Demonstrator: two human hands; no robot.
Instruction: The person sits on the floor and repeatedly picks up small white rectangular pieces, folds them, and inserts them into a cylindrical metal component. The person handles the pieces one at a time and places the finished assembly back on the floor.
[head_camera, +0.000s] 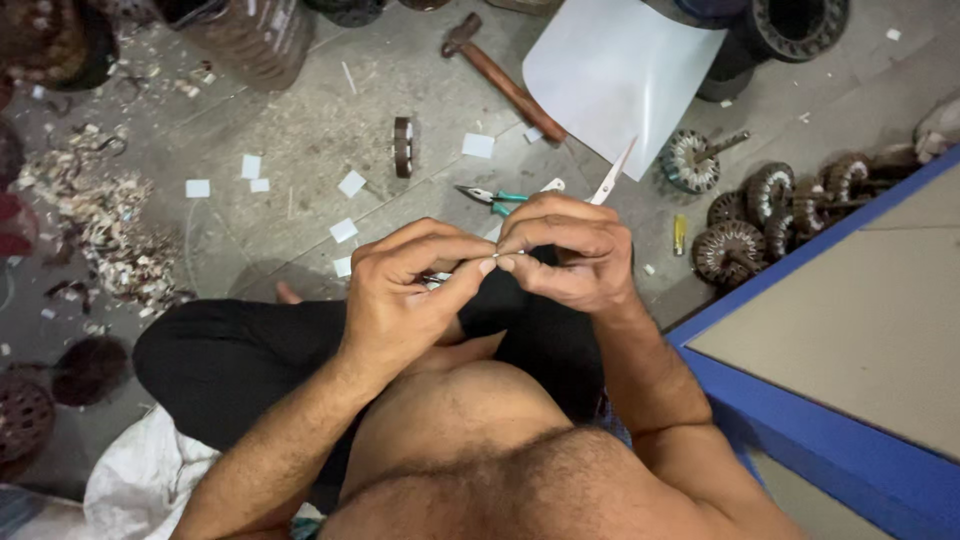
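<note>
**Fingertips pinched on a small white slip**

Above the lap, the left hand (400, 295) and right hand (570, 255) met, fingertips pressed tight on a small white slip (497, 258). It looked light, thin and easily creased, best held by its edges. Scissors (610, 180) stuck up behind the right hand.

Around the green-handled pliers (490, 197) on the floor, bare concrete lies open to their left, dotted with small white paper squares (351, 183). Beyond them a hammer (503, 80) and white sheet (618, 75) block the way; to their right, wound motor rotors (732, 250) crowd against a blue ledge (800, 250).
</note>
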